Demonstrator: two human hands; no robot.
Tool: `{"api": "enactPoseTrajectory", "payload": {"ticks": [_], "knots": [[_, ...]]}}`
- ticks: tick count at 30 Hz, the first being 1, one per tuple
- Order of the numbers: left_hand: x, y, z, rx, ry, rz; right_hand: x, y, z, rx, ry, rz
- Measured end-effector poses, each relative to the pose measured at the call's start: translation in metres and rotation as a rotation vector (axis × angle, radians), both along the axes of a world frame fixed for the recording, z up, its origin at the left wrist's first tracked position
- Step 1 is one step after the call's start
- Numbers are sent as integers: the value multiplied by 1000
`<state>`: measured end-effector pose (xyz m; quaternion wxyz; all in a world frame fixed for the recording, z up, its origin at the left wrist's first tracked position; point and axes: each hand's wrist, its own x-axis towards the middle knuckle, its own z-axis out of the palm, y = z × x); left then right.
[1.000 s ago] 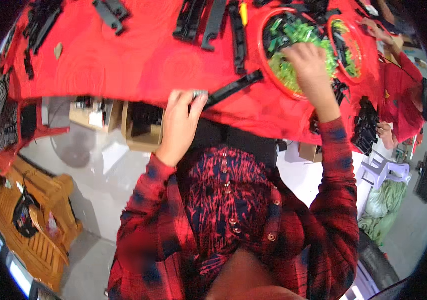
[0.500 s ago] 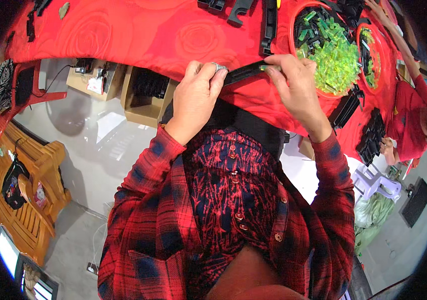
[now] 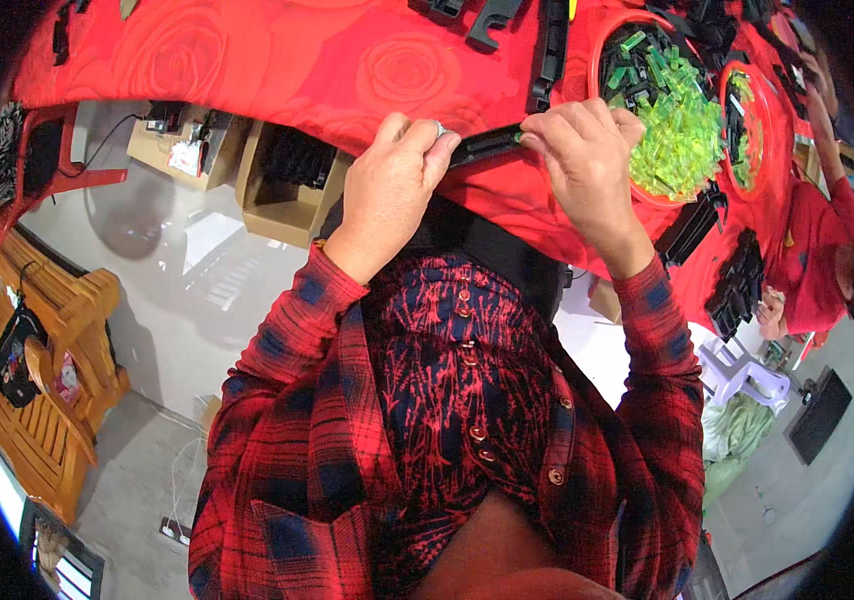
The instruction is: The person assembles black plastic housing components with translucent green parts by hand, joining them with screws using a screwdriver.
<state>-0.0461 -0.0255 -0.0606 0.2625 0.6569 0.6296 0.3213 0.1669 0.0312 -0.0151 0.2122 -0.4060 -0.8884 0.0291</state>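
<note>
A long black plastic strip [image 3: 483, 146] lies along the near edge of the red-covered table [image 3: 277, 60]. My left hand [image 3: 390, 180] grips its left end, thumb and fingers wrapped around it. My right hand [image 3: 579, 148] pinches its right end, where a small green plastic piece [image 3: 519, 138] shows at my fingertips. Just beyond my right hand stands a red bowl [image 3: 615, 40] filled with green and black plastic pieces [image 3: 682, 120].
More black strips [image 3: 550, 45] lie on the cloth further back, and stacks of black parts [image 3: 737, 280] sit at the right. Another person in red [image 3: 827, 240] works at the right. Cardboard boxes [image 3: 282, 190] stand under the table. A wooden bench [image 3: 37, 400] is at the left.
My right hand left the red bowl and came to the right end of the black strip. My left hand stayed on the strip's left end at the table edge.
</note>
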Motion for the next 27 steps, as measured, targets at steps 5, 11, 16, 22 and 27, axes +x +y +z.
{"api": "enactPoseTrajectory", "payload": {"ticks": [5,11,16,22,27], "knots": [[-1,1,3,-3,-19,-14,3,3,-7,-59,-2,2],[-2,3,1,-12,-7,-16,7,4,-8,-91,12,24],[-2,3,3,-19,-10,-12,5,4,-11,-78,37,30],[-2,4,4,-30,3,-15,6,7,-11,-84,-5,76],[-2,3,4,-29,2,-17,6,5,-13,-89,-32,64]]}}
